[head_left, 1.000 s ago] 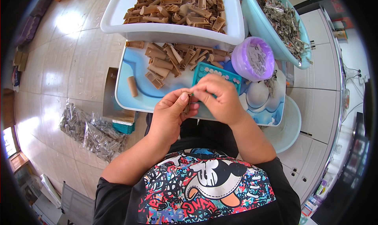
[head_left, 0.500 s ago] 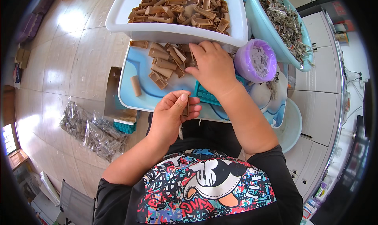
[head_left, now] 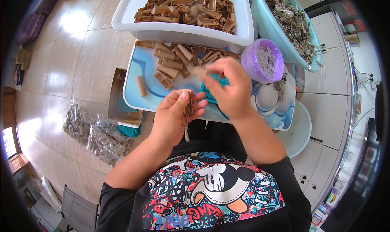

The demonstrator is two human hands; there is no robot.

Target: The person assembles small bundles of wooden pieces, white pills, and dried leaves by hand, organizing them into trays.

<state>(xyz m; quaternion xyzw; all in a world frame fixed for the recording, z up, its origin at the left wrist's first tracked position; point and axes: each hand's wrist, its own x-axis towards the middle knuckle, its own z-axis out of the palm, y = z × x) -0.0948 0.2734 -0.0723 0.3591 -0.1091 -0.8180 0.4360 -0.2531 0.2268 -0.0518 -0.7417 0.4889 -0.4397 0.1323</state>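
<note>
- Left hand (head_left: 172, 109) over here holds a hollow brown piece (head_left: 189, 105)
- Right hand (head_left: 230, 88) pinches a small tan piece (head_left: 199, 71), blurred, near the teal tray (head_left: 209, 96)
- Loose brown pieces (head_left: 170, 64) strewn on the blue tabletop (head_left: 134, 97), a heaped white tub (head_left: 183, 32) behind

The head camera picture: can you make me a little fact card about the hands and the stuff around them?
Left hand: holding a brown hollow piece
Right hand: pinching a tan piece, blurred
Table: blue and white, with loose brown pieces on it
Teal tray: partly hidden by the right hand
White bin: heaped with more brown pieces
Purple tub: right of the tray, holding pale grey bits
</note>
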